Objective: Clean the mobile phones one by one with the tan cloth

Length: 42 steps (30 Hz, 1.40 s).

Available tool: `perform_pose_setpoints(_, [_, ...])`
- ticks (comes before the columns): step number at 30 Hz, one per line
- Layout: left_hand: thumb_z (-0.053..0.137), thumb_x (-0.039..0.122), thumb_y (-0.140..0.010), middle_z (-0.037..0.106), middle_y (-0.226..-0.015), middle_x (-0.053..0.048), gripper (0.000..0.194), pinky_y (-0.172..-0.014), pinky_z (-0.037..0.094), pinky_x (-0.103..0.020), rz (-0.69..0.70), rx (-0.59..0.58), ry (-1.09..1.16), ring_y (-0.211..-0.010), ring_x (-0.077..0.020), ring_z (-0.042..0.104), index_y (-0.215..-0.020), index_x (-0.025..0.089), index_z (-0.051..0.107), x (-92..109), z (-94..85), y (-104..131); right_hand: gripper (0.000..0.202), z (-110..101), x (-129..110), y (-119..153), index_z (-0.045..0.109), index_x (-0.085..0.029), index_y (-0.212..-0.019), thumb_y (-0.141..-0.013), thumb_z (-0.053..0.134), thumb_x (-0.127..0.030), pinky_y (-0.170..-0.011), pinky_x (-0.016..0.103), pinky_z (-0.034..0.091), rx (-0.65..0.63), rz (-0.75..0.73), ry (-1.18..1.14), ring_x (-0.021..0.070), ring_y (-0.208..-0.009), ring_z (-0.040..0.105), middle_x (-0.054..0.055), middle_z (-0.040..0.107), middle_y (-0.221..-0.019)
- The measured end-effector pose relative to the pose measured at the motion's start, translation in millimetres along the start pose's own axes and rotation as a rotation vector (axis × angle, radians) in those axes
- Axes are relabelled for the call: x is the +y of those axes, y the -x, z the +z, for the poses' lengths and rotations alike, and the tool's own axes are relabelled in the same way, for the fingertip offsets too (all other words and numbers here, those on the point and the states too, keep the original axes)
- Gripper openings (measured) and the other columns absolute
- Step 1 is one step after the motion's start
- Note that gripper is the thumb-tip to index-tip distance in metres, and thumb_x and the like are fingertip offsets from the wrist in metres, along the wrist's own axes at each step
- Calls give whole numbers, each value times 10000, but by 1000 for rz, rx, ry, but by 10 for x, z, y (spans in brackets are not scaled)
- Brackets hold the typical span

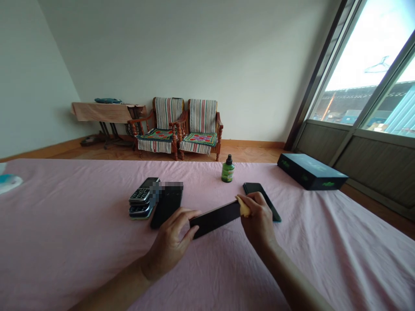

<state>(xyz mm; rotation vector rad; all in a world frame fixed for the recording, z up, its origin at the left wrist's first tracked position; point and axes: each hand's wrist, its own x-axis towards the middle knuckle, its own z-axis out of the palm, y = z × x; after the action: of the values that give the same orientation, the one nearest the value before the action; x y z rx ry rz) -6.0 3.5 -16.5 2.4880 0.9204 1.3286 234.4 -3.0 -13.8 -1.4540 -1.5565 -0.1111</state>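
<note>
A dark smartphone point(215, 219) is held tilted above the pink sheet, its left end pinched between the thumb and fingers of my left hand point(173, 237). At its right end, my right hand point(259, 216) grips a small yellow cloth point(244, 207) pressed against the phone's edge. Behind my right hand lies another dark phone point(264, 199), partly covered by the hand. Left of my left hand rests a black phone point(168, 205), and beside it several keypad phones point(142, 196) are stacked. A green spray bottle point(228, 169) with a black cap stands upright farther back.
The pink sheet point(81, 242) spreads across the whole surface. A black box point(311, 170) sits at the back right, and a white and blue item point(9, 183) shows at the left edge. Beyond are two wooden chairs point(201, 125) and a cloth-covered table point(100, 112).
</note>
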Motion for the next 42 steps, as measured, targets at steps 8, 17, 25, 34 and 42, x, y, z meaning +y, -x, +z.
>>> perform_pose_setpoints(8, [514, 63, -881, 598, -984, -55, 284, -828, 516, -298, 16, -21, 7, -937, -178, 603, -1126, 200, 553, 30, -5, 0, 276, 60, 37, -42, 768, -157, -868, -726, 587, -309, -567, 273, 453, 64, 401, -385, 183, -658, 583, 51, 638, -740])
perform_pose_setpoints(17, [521, 101, -883, 606, -966, -52, 244, -721, 533, -259, 5, 8, -8, -881, -177, 614, -1099, 205, 566, 13, -31, -12, 270, 104, 167, 1, 671, -148, -566, -722, 558, -337, -434, 239, 298, -23, 468, -243, 132, -450, 475, 12, 546, -510])
perform_pose_setpoints(25, [546, 149, -860, 638, -987, -56, 288, -724, 547, -272, -40, -5, -46, -831, -173, 640, -1144, 200, 540, -42, -13, 22, 301, 108, 198, 45, 563, -176, -439, -736, 573, -223, -490, 251, 268, -97, 248, -31, 113, -480, 428, -6, 445, -548])
perform_pose_setpoints(34, [537, 32, -880, 644, -933, -60, 367, -802, 521, -300, 189, 118, -170, -869, -177, 630, -1209, 194, 529, 12, -77, 34, 264, 9, 130, -46, 749, -152, -802, -853, 512, -256, -552, 265, 380, 26, 185, -23, 151, -597, 537, 46, 575, -721])
perform_pose_setpoints(42, [531, 68, -917, 689, -930, -75, 228, -802, 522, -341, 463, -285, -123, -846, -194, 627, -1119, 152, 597, 285, -44, 54, 233, 108, 52, 29, 697, -165, -1016, -822, 571, -189, -591, 251, 436, 6, 69, -110, 152, -659, 585, 35, 598, -797])
